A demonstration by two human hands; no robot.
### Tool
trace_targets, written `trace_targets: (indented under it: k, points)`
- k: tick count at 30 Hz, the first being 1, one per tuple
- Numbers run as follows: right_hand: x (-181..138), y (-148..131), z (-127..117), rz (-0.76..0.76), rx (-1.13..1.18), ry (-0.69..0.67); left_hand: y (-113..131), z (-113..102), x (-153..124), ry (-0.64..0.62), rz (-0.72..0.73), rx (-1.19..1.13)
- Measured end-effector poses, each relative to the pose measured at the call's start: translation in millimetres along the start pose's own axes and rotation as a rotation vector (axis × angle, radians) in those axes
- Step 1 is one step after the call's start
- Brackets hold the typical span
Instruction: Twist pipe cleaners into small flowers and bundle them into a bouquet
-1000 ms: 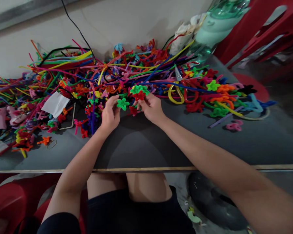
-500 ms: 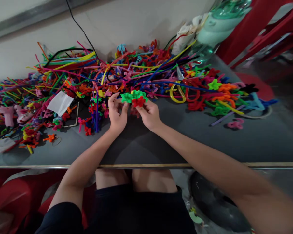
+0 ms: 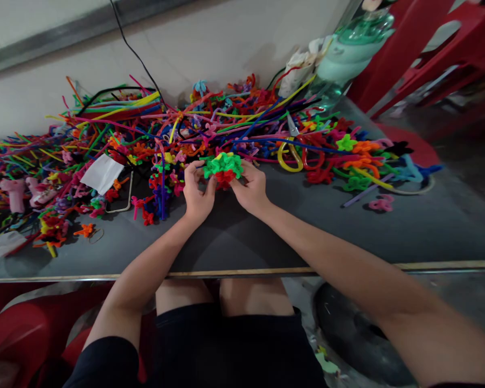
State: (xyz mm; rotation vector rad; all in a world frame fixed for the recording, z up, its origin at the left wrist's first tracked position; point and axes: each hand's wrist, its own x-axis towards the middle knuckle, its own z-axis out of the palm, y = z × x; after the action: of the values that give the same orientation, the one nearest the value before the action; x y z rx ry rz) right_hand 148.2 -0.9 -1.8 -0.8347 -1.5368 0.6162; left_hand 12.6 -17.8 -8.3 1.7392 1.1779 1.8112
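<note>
Between my two hands is a green and red pipe-cleaner flower piece, with a bit of yellow at its top. My left hand grips its left side, thumb in front and fingers behind. On the other side my right hand pinches the lower right edge near the red part. The piece is held just above the dark table. Fingertips behind it are hidden. Beyond the hands lies a long heap of coloured pipe cleaners and small twisted shapes.
Scissors with yellow and red handles lie right of the hands. A green plastic bottle stands at the back right. White paper lies at the left beside a pale-rimmed frame. Red chairs stand at the right.
The held piece has been turned, so its green top faces me more and the red part sits lower in the middle. Both hands still hold it.
</note>
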Motion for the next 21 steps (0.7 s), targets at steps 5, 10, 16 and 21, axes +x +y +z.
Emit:
trace_targets:
  k: [5,10,16,21]
  points:
    - [2.2,6.1,1.7,-0.099,-0.112,-0.005,5.2,-3.8,0.7,0.082,0.013,0.102]
    - [1.8,11.3,1.7,-0.097,-0.127,-0.056,6.4,-3.4,3.2,0.101,-0.021,0.064]
    - [2.7,10.5,2.4,0.092,0.082,-0.135,3.4,-2.9,6.0,0.097,-0.214,-0.007]
    - [9.2,12.0,-3.6,0.273,0.384,-0.357,-2.2,-6.3,7.4,-0.063,-0.363,-0.072]
